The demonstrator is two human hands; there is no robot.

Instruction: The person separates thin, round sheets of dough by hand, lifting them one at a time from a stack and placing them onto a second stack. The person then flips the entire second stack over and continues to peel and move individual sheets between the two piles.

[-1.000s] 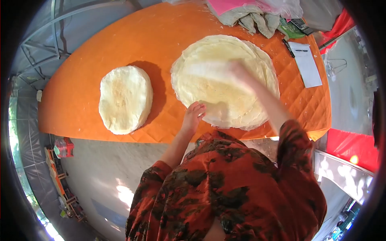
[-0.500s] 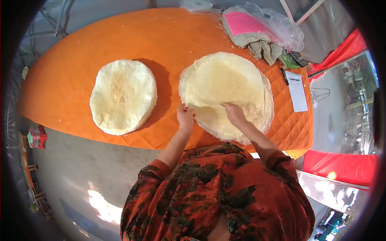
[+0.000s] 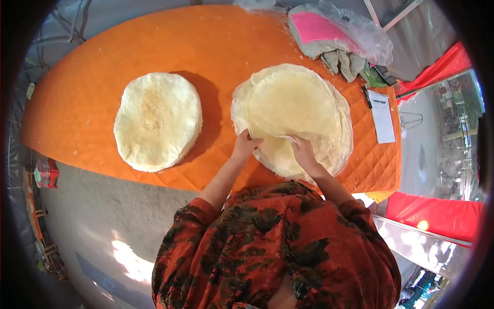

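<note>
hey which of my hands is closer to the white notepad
Your right hand. It is over the near part of the larger flatbread stack, left of the notepad; your left hand is farther off, at that stack's near left edge.

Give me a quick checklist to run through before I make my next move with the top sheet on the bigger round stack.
1. Right hand at the top sheet's near edge: ok, fingers at the raised part.
2. Left hand gripping firmly: cannot tell; it is at the bigger stack's near-left edge.
3. Only one layer caught: cannot tell, layers too thin.
4. Top sheet lying flat: not ok, its near edge is lifted.
5. Smaller stack apart: ok, orange cloth shows between.
6. Notepad apart from the stack: ok, off to the right.
</note>
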